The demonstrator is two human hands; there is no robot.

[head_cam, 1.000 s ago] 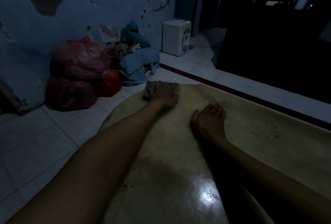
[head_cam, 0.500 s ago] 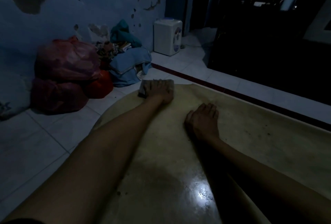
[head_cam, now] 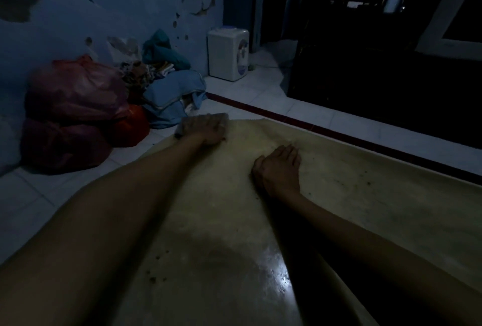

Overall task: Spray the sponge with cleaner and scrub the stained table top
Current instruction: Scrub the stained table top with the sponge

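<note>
A pale yellowish table top (head_cam: 352, 195) with dark specks fills the lower right of the dim head view. My left hand (head_cam: 207, 130) reaches to the table's far left corner and presses down on a greyish sponge (head_cam: 223, 118), which shows only past my fingers and at the left edge of the hand. My right hand (head_cam: 280, 169) lies flat on the table, fingers slightly apart, holding nothing. No spray bottle is visible.
On the tiled floor to the left lie red plastic bags (head_cam: 75, 112) and a heap of blue cloth (head_cam: 172, 93) against a peeling wall. A small white dispenser (head_cam: 228, 54) stands near the corner. A dark opening is at the upper right.
My left hand with the sponge has shifted a little farther toward the table's far corner. The right hand stays flat in place. The camera has tilted slightly.
</note>
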